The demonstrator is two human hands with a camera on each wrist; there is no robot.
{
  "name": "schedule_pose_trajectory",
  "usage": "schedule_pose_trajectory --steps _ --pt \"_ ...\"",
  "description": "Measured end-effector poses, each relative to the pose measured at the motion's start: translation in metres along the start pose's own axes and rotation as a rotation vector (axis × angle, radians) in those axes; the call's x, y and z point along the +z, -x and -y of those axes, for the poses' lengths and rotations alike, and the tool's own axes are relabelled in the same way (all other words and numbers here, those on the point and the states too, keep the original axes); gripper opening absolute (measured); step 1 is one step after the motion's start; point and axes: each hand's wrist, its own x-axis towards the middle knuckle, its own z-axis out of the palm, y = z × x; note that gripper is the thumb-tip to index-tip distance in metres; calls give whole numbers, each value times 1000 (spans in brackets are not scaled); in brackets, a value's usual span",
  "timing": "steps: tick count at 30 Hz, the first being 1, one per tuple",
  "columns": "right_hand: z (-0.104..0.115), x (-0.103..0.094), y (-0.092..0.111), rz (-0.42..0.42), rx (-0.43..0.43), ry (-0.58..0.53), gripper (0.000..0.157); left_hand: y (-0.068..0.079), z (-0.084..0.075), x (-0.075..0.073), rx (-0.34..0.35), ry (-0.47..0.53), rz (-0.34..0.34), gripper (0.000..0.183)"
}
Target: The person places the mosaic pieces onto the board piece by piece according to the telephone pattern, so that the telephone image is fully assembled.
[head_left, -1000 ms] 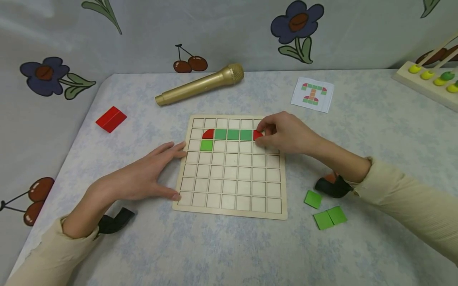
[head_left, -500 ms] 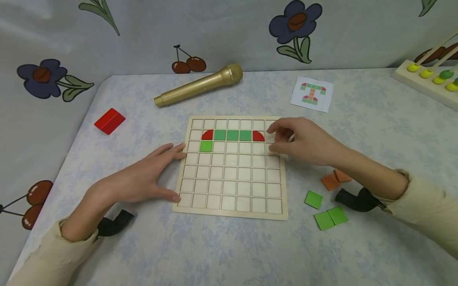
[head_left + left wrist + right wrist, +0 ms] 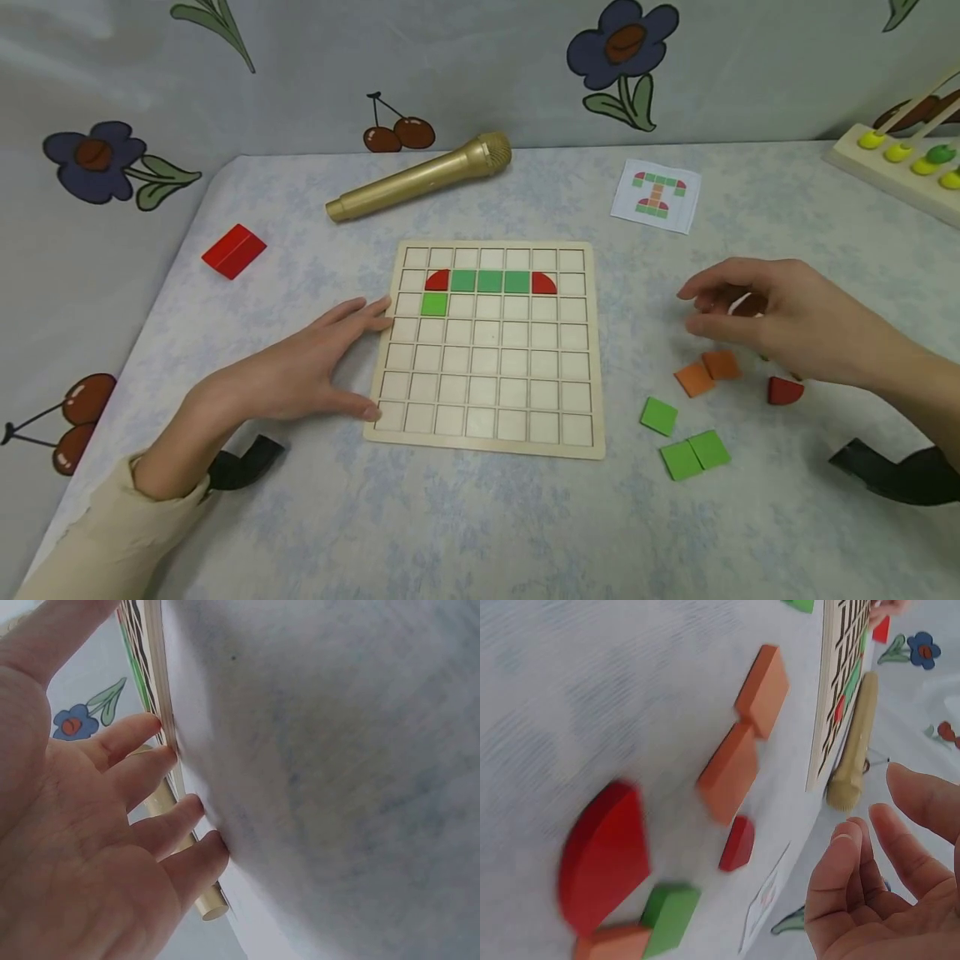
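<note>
A wooden grid board [image 3: 597, 375] lies on the table. One row holds several dark green squares [image 3: 490, 282] between a red quarter-round piece [image 3: 438, 281] on the left and another red quarter-round [image 3: 543, 283] on the right. A light green square [image 3: 434, 304] sits under the left one. My left hand [image 3: 300, 367] touches the board's left edge with fingertips and thumb, fingers spread. Off to the board's right, my right hand [image 3: 787, 321] hovers with nothing in it, over loose pieces: two orange squares [image 3: 721, 364], a red quarter-round [image 3: 785, 391] and others partly hidden by the hand.
Three light green squares [image 3: 680, 460] lie right of the board. Red pieces [image 3: 234, 251] lie at the left. A gold toy microphone [image 3: 420, 179] and a card with a coloured pattern [image 3: 656, 197] are behind the board. A bead counter [image 3: 892, 183] stands at the far right.
My right hand has let go of the red quarter-round at the right end of the row and moved right, off the board. The left hand has stayed at the board's edge.
</note>
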Motion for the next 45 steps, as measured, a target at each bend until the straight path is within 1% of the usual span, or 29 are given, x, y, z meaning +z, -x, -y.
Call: schedule_pose_trajectory --steps 2,4,7,10,13,16,22,24,31,36,39,42,45 --pt "-6 -4 5 -25 43 23 27 -1 1 1 -1 -4 1 98" --pt "-12 -7 9 -41 61 36 28 -2 1 1 -7 -8 5 98" --pt "-19 -9 14 -69 64 53 29 -4 2 1 -20 -12 10 99" --pt "-24 -10 18 -75 56 56 29 -4 3 2 -28 -12 13 100" --pt "-28 -10 22 -83 70 61 28 -3 3 2 -30 -11 14 100" --pt "-31 -9 24 -97 103 76 29 -2 3 2 -31 -8 14 100" --pt "-39 -8 27 -159 65 62 28 -2 3 2 -31 0 12 99" --pt "-41 -8 27 -170 66 56 27 -2 3 2 -30 1 11 99" --pt "-43 -6 28 -157 80 64 26 -2 3 2 -33 4 11 101" --pt "-47 -8 29 -149 51 50 29 -1 3 2 -36 2 12 100" --pt "-52 -8 29 -120 69 44 30 -1 3 2 -41 4 13 100" --pt "-60 -7 30 -64 111 51 31 -1 3 1 -34 3 7 101" --pt "-64 -6 30 -34 113 50 31 -2 3 1 -32 1 4 101"
